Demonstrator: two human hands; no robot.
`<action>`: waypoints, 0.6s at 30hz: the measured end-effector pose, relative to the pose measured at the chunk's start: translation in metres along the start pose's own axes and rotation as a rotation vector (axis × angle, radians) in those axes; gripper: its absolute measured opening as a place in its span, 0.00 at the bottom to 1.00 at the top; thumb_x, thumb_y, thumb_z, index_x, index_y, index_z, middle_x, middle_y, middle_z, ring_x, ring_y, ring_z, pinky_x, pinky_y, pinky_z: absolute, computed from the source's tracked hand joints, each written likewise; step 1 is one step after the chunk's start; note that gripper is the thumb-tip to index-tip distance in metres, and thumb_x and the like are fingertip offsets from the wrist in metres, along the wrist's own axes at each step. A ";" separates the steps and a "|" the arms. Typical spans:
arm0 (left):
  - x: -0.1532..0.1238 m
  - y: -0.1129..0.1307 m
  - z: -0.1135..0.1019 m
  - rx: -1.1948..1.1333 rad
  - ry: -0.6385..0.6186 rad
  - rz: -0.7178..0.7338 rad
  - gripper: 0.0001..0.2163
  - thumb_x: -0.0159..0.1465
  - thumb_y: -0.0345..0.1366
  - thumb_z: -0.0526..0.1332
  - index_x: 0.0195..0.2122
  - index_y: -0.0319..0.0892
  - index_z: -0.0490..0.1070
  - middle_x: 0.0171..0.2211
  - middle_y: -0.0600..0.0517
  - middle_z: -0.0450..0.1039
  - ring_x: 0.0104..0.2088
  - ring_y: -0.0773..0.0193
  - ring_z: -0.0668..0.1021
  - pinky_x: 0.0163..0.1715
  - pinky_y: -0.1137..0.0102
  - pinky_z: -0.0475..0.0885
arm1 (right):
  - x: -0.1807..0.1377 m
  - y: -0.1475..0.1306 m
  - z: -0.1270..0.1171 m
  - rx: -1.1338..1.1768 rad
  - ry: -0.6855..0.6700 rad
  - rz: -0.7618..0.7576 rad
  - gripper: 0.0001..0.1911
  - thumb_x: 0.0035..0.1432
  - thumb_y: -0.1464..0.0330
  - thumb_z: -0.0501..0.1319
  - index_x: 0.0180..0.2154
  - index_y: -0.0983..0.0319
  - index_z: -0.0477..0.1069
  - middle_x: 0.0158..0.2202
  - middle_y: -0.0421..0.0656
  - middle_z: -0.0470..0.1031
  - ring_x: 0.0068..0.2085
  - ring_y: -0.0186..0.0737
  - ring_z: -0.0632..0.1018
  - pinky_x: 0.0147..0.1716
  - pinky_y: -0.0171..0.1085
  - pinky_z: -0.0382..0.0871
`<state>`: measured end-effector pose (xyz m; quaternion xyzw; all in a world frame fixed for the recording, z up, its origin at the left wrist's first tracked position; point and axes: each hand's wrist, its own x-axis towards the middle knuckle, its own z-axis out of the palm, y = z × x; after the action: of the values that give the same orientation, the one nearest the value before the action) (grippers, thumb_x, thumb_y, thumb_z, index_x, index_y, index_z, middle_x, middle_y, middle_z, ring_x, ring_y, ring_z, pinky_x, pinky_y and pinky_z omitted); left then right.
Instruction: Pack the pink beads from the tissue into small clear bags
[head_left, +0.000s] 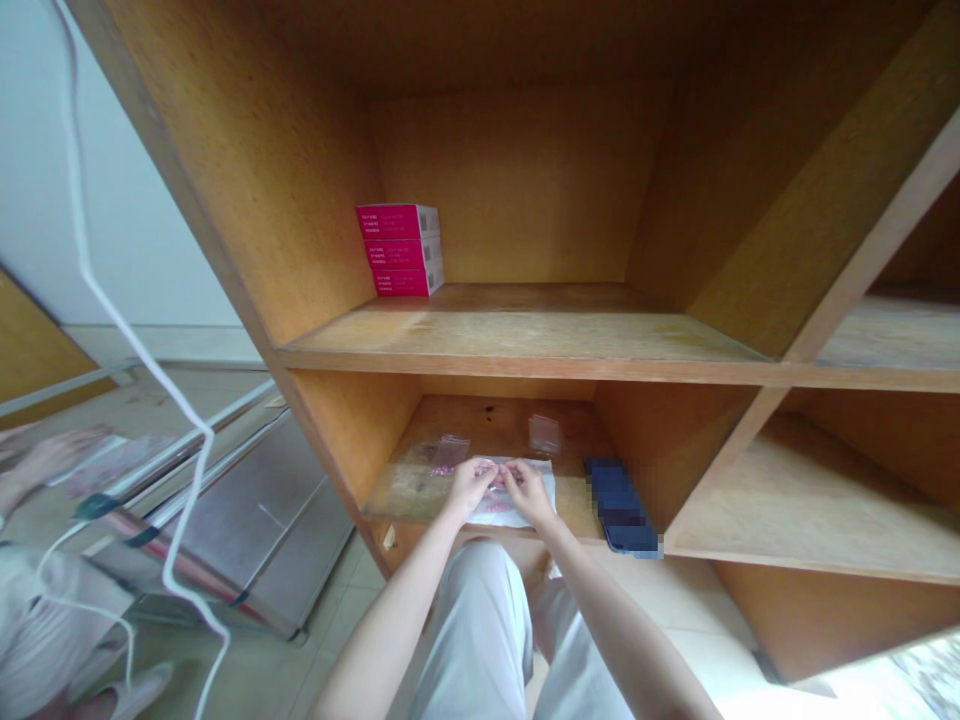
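Note:
My left hand and my right hand meet over a white sheet on the lower shelf. Both have their fingers closed on what looks like a small clear plastic bag with pink bits showing; the fingers hide part of it. Small pink pieces lie on the sheet just below my hands. To the left rests a clear bag with pink pieces in it. Behind my right hand lies another clear plastic bag, with no pink visible in it.
A dark blue phone-like object, partly blurred out, lies at the right of this compartment. Three pink boxes are stacked on the upper shelf. At far left, a white cable hangs before another person's hand and a metal-framed cart.

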<state>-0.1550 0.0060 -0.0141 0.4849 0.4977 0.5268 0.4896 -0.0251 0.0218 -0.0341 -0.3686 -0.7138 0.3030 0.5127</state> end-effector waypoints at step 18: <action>0.002 0.004 0.002 0.077 -0.077 -0.013 0.13 0.52 0.42 0.60 0.30 0.35 0.67 0.26 0.48 0.71 0.25 0.63 0.75 0.15 0.72 0.71 | -0.001 0.004 0.000 -0.086 -0.004 -0.015 0.12 0.57 0.61 0.49 0.31 0.62 0.66 0.27 0.43 0.70 0.29 0.36 0.71 0.29 0.33 0.65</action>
<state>-0.1532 0.0083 -0.0104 0.5200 0.5015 0.4848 0.4931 -0.0237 0.0229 -0.0376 -0.3843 -0.7300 0.2690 0.4971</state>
